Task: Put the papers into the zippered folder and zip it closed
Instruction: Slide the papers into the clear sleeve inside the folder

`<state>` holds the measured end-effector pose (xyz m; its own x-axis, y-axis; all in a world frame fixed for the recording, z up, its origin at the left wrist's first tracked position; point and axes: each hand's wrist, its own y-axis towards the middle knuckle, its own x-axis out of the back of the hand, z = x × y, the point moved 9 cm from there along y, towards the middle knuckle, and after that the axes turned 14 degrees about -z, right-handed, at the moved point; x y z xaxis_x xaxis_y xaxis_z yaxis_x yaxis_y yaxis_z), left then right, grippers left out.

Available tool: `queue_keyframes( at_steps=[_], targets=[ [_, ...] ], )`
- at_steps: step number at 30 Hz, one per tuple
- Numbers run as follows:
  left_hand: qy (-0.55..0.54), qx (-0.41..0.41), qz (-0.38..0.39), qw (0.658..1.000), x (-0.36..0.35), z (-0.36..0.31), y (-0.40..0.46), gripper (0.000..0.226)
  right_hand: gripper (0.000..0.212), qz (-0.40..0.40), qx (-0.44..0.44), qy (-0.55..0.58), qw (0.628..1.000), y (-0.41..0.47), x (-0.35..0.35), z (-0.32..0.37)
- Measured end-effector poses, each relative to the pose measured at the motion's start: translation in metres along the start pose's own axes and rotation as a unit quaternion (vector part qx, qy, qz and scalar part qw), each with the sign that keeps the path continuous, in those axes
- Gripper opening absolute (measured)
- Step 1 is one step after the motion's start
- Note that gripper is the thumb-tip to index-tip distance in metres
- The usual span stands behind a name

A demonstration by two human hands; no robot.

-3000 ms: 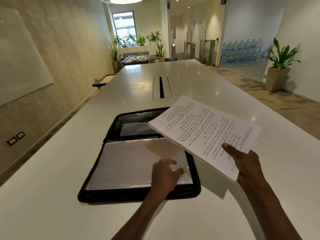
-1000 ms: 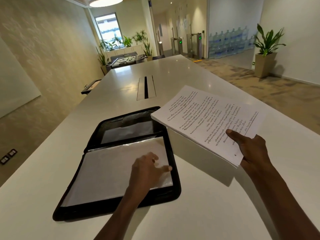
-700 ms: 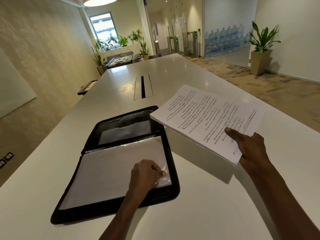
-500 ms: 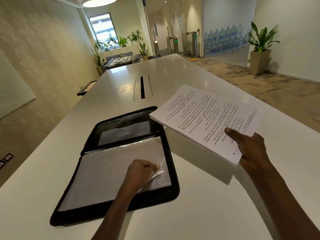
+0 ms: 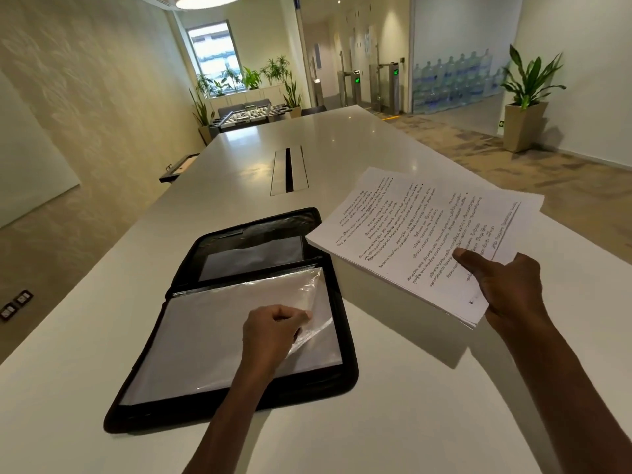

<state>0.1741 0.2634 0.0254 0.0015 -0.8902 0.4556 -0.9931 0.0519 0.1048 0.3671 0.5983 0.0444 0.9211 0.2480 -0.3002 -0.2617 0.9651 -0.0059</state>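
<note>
A black zippered folder (image 5: 349, 367) lies open flat on the white table (image 5: 393, 422), its far half a dark pocket and its near half filled with clear plastic sleeves (image 5: 205, 340). My left hand (image 5: 272, 333) pinches the right edge of the top sleeve and lifts it off the one below. To the right, my right hand (image 5: 506, 289) holds a thick stack of printed papers (image 5: 420, 234) by its near corner, above the table, with the stack's left corner over the folder's far right edge.
A cable slot (image 5: 289, 171) runs down the table's middle beyond the folder. The table's right edge borders carpeted floor with a potted plant (image 5: 525, 104). A wall runs along the left, and a foosball table (image 5: 249, 116) stands past the far end.
My left hand went from lying flat on the sleeves to pinching the top sleeve's right edge and peeling it up leftward. The papers stayed held in my right hand.
</note>
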Motion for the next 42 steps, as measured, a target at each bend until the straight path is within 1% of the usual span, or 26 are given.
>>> queue_keyframes(
  at_steps=[2, 5, 8, 10, 12, 13, 16, 18, 20, 23, 25, 28, 31, 33, 36, 40, 42],
  targets=[
    [-0.004, -0.02, -0.033, 0.999, 0.005, -0.008, 0.001, 0.012, 0.044, -0.016, 0.035, -0.041, 0.998, 0.002, 0.003, 0.008],
    [-0.011, -0.047, -0.064, 0.997, 0.011, -0.019, 0.002, 0.007, 0.048, -0.017, 0.064, -0.081, 0.995, 0.002, 0.004, 0.014],
    [0.022, -0.093, -0.052, 0.994, 0.009, -0.028, 0.005, 0.019, 0.048, -0.013, 0.075, -0.111, 0.991, 0.0, 0.004, 0.014],
    [0.065, -0.126, -0.039, 0.989, 0.005, -0.034, 0.007, 0.02, 0.049, -0.01, 0.071, -0.122, 0.99, -0.001, 0.003, 0.011],
    [0.102, -0.15, -0.05, 0.982, 0.004, -0.04, 0.007, 0.018, 0.05, -0.006, 0.065, -0.132, 0.989, -0.003, 0.001, 0.008],
    [0.12, -0.157, -0.061, 0.978, 0.005, -0.042, 0.007, 0.021, 0.05, -0.004, 0.063, -0.136, 0.989, -0.005, 0.0, 0.007],
    [0.177, -0.166, -0.071, 0.967, 0.004, -0.043, 0.009, 0.047, 0.05, -0.001, 0.063, -0.147, 0.987, -0.009, -0.003, 0.006],
    [0.216, -0.174, -0.075, 0.958, 0.002, -0.045, 0.01, 0.052, 0.049, -0.003, 0.067, -0.156, 0.985, -0.01, -0.003, 0.006],
    [0.242, -0.166, -0.089, 0.952, 0.003, -0.046, 0.011, 0.048, 0.049, -0.007, 0.072, -0.166, 0.984, -0.011, -0.003, 0.008],
    [0.253, -0.15, -0.102, 0.95, 0.004, -0.046, 0.011, 0.043, 0.047, -0.015, 0.084, -0.181, 0.98, -0.011, 0.0, 0.013],
    [0.254, -0.145, -0.097, 0.951, 0.002, -0.044, 0.011, 0.034, 0.045, -0.018, 0.097, -0.193, 0.976, -0.012, 0.003, 0.017],
    [0.242, -0.153, -0.112, 0.951, 0.005, -0.045, 0.007, 0.017, 0.042, -0.019, 0.106, -0.2, 0.974, -0.016, 0.006, 0.019],
    [0.244, -0.159, -0.125, 0.948, 0.006, -0.046, 0.004, 0.02, 0.041, -0.009, 0.108, -0.213, 0.971, -0.022, 0.006, 0.02],
    [0.25, -0.163, -0.119, 0.947, 0.006, -0.049, 0.003, 0.01, 0.042, -0.002, 0.109, -0.222, 0.969, -0.026, 0.005, 0.02],
    [0.253, -0.163, -0.117, 0.947, 0.005, -0.049, 0.002, 0.023, 0.042, 0.008, 0.12, -0.243, 0.963, -0.033, 0.003, 0.022],
    [0.248, -0.176, -0.13, 0.944, 0.004, -0.053, 0.0, 0.023, 0.041, 0.019, 0.148, -0.268, 0.952, -0.041, -0.001, 0.03],
    [0.253, -0.181, -0.117, 0.943, -0.001, -0.051, 0.0, 0.022, 0.043, 0.03, 0.139, -0.271, 0.952, -0.042, -0.003, 0.03]
  ],
)
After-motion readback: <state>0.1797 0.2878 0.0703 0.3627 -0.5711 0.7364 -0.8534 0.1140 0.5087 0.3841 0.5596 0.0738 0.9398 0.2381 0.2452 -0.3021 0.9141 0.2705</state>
